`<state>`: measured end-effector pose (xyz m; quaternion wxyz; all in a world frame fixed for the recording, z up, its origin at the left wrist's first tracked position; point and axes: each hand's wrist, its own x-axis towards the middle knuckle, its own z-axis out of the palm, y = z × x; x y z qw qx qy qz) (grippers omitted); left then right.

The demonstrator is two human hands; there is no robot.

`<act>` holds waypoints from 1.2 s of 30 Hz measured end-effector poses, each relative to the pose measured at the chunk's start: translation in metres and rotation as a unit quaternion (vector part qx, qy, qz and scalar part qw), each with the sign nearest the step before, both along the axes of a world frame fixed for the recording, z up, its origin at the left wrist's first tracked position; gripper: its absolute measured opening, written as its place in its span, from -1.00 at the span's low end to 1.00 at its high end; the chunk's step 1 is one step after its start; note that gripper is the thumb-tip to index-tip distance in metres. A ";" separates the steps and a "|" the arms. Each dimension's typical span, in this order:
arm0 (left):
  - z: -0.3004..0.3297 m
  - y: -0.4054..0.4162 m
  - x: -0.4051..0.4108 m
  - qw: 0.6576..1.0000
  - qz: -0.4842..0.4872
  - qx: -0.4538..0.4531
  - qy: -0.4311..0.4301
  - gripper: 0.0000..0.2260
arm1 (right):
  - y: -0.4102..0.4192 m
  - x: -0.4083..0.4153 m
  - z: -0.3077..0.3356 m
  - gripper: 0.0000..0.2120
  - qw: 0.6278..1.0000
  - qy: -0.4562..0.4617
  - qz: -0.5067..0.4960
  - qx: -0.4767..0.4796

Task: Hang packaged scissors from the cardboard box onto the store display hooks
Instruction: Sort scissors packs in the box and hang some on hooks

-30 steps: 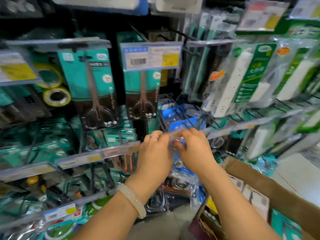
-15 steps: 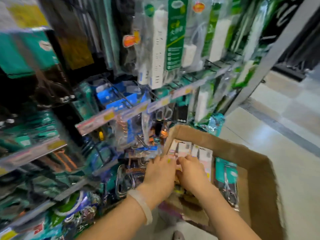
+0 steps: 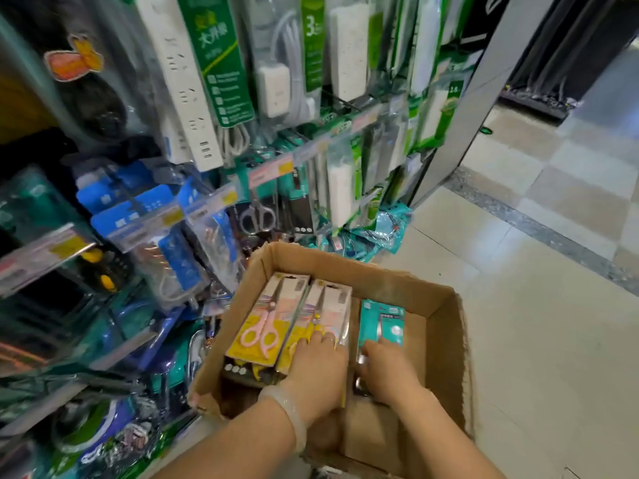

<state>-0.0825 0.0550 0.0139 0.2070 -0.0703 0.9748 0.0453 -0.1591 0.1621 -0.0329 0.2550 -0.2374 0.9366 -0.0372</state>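
Note:
An open cardboard box (image 3: 446,344) sits on the floor by the display rack. Inside stand two rows of yellow packs with pink scissors (image 3: 262,326) and, to their right, a teal scissors pack (image 3: 380,318). My left hand (image 3: 318,368), with a ring and a pale bracelet, lies flat on the right yellow row (image 3: 328,305), fingers spread. The fingers of my right hand (image 3: 385,373) curl over the lower end of the teal pack. Hooks with price tags (image 3: 273,169) jut from the rack above the box, and a silver scissors pack (image 3: 257,216) hangs there.
Packaged power strips (image 3: 186,81) hang in the upper rows, blue-carded goods (image 3: 145,216) to the left. Teal bags (image 3: 383,229) lie on the floor behind the box. Tiled floor (image 3: 525,305) stretches to the right, next to a grey rack post (image 3: 484,91).
Both hands have left the hook at chest height and come down into the box. My view swung right and down; the hands have now split, left on the yellow packs, right on the teal one.

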 end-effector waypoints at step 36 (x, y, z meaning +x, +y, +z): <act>-0.050 0.041 -0.062 0.950 0.206 0.221 0.074 -0.62 | 0.050 -0.035 -0.019 -0.60 0.904 -0.201 -0.289 -0.244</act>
